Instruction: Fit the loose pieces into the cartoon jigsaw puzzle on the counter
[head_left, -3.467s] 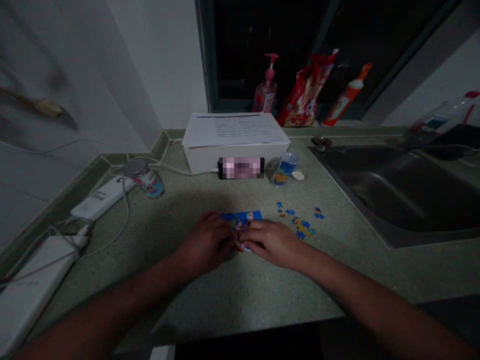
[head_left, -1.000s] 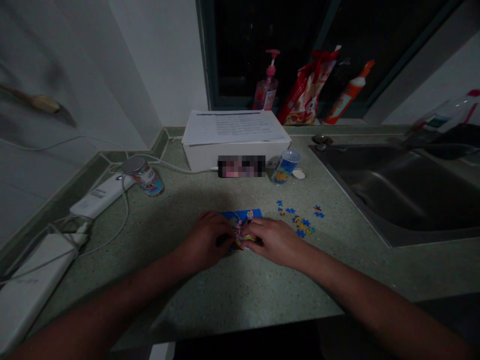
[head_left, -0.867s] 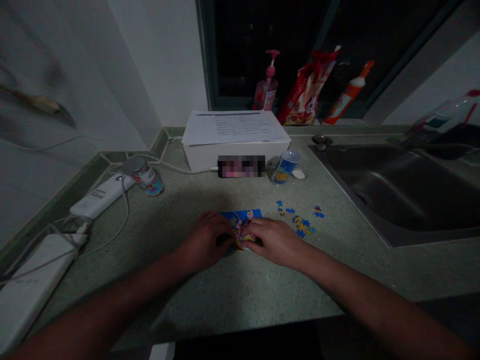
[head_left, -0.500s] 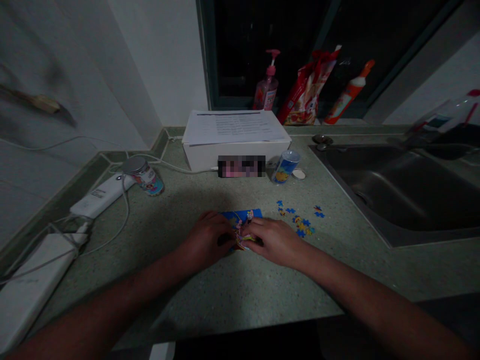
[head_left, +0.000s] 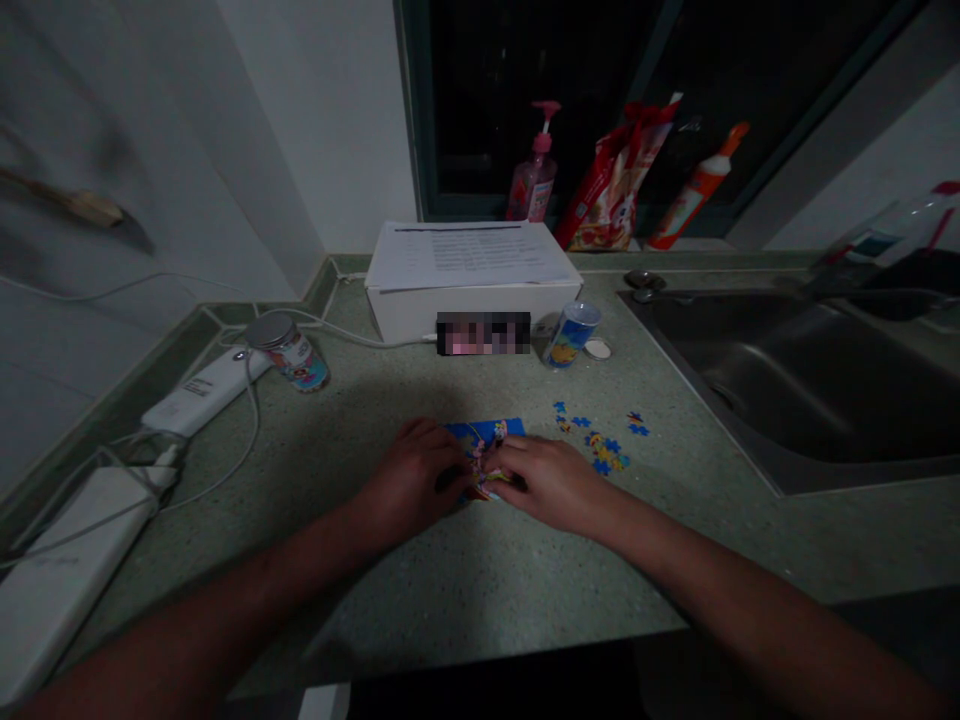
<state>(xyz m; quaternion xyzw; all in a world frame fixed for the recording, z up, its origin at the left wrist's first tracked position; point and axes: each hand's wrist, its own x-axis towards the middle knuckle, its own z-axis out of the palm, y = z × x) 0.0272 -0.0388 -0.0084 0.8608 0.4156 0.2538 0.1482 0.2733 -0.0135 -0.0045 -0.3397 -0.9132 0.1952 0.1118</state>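
- One puzzle picture (head_left: 486,438), blue with small cartoon figures, lies on the counter (head_left: 487,590) between your two hands, its lower part largely covered by your fingers.
- Your left hand (head_left: 420,470) rests at its left edge, fingers curled and thumb pointing inward; your right hand (head_left: 551,480) lies over its right side, thumb and fingertips close together. Whether either one pinches a piece cannot be told: fingers and dim light hide it.
- Uneven pressure from your two sides could make joined parts buckle or spring apart, and in this gloom a badly seated piece might escape you.
- Just beyond your right hand, and to its right, you have loose pieces (head_left: 613,446); a careless sweep of that forearm could scatter them, perhaps towards the sink (head_left: 825,370), well off to the right.
- Farther ahead of your right hand stands a blue-printed can (head_left: 568,340) with a white disc (head_left: 598,349) beside it; an overlong reach could topple the can.
- Straight ahead of both hands, a phone (head_left: 484,334) stands before a white box (head_left: 412,305); snagging its cable (head_left: 360,346), ahead of your left hand, could tip it.
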